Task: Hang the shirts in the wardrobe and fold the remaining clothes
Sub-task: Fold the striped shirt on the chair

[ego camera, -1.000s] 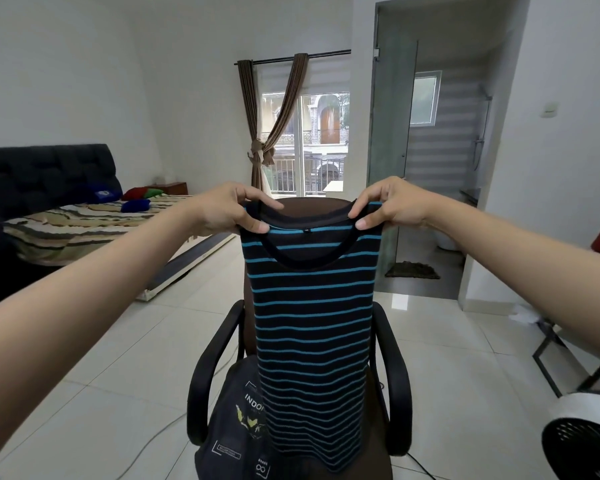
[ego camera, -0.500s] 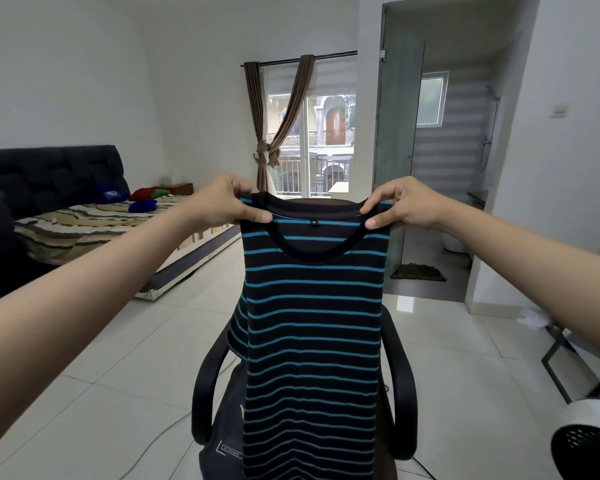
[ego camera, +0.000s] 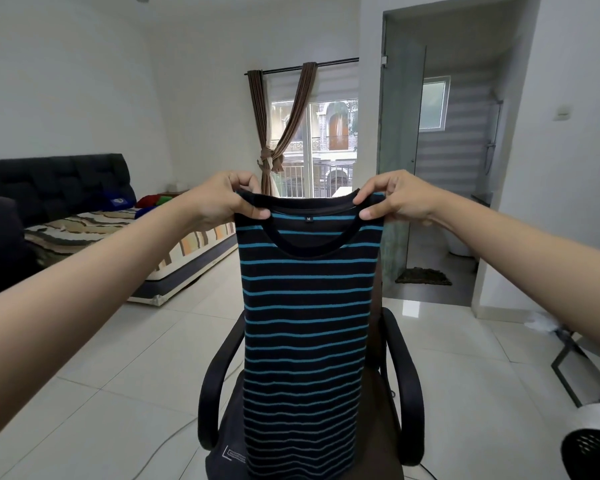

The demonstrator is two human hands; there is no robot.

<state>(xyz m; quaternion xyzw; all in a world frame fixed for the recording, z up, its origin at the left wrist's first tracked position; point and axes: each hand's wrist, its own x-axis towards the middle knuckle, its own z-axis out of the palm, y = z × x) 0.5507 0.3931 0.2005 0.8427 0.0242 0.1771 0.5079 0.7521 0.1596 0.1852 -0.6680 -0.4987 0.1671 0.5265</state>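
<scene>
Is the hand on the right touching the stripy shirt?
Touching. The head view shows the right hand pinching the stripy shirt at its shoulder, with the thumb pressed on the front of the fabric.

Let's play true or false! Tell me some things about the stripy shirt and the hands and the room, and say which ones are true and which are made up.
1. Both hands hold the shirt up by its shoulders. True: the left hand and the right hand each pinch one side of the collar.
2. The shirt has red stripes. False: the stripes are blue on a dark cloth.
3. A black chair with armrests stands behind the shirt. True.
4. The shirt hangs on a hanger. False: no hanger shows; only the hands hold it.
5. The curtain by the window is tied in a knot. True.
</scene>
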